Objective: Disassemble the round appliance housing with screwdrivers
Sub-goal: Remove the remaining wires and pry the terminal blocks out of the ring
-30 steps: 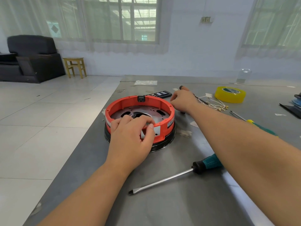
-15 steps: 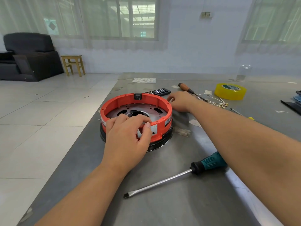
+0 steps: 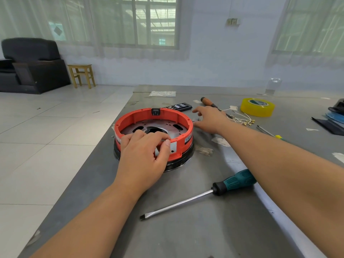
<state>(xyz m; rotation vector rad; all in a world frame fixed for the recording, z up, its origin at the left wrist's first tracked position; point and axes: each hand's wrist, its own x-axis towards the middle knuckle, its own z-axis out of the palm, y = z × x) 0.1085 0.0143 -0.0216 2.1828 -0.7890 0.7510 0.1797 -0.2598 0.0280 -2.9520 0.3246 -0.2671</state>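
Screwdrivers number three on the grey surface (image 3: 214,229): a teal-handled flathead screwdriver (image 3: 201,195) lying near the front, a wooden-handled screwdriver (image 3: 209,102) at the back, and a thin yellow-tipped screwdriver (image 3: 270,132) to the right. One round orange housing (image 3: 154,135) sits at the surface's left edge on a black base; its white labels are too small to read. The left hand (image 3: 143,157) grips the housing's near rim, fingers curled over it. The right hand (image 3: 209,119) rests just beside the housing's far right side, fingers spread and holding nothing. One yellow tape roll (image 3: 257,107) carries illegible print. One black bit case (image 3: 178,106) lies behind the housing.
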